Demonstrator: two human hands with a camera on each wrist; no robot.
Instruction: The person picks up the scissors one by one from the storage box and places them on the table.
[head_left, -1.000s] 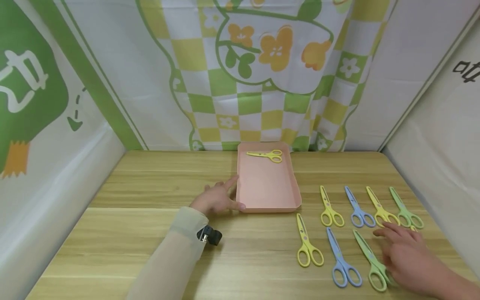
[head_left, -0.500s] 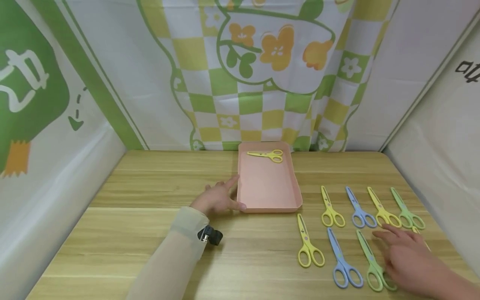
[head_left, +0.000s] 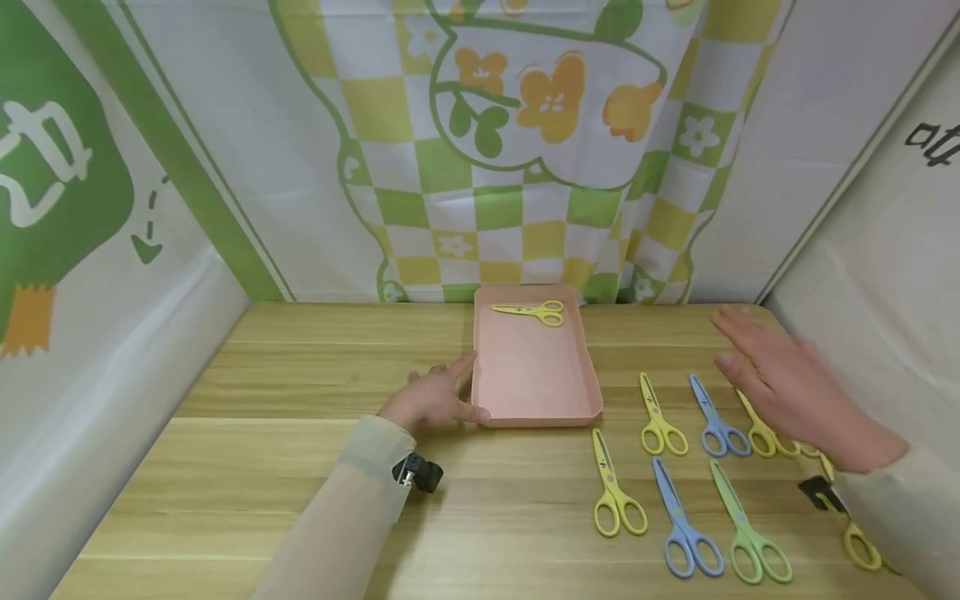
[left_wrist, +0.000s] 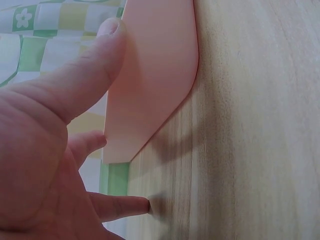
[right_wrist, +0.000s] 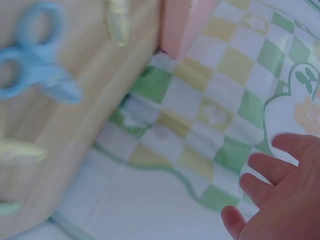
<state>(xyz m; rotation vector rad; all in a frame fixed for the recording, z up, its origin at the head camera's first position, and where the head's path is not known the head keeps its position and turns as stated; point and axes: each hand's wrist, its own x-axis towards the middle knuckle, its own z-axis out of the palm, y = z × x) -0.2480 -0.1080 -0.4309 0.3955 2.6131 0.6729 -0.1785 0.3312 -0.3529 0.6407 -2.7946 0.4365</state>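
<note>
My left hand rests at the near left corner of the pink tray, fingers spread and thumb against its rim. In the left wrist view the thumb overlaps the tray wall. Inside the tray's far end lies a yellow pair of scissors. My right hand, holding nothing, hovers over the right side of the table with its fingers extended. Beneath it, yellow scissors are partly covered, and the green pair behind them is almost wholly hidden. The right wrist view shows its fingers apart and bare.
More scissors lie in two rows on the wooden table: yellow and blue farther back, yellow, blue and green nearer. Another yellow pair shows beside the right sleeve. A checkered curtain hangs behind.
My right hand has risen and moved away from me, off the near green scissors and over the back row's right end. The left hand and tray stay put.
</note>
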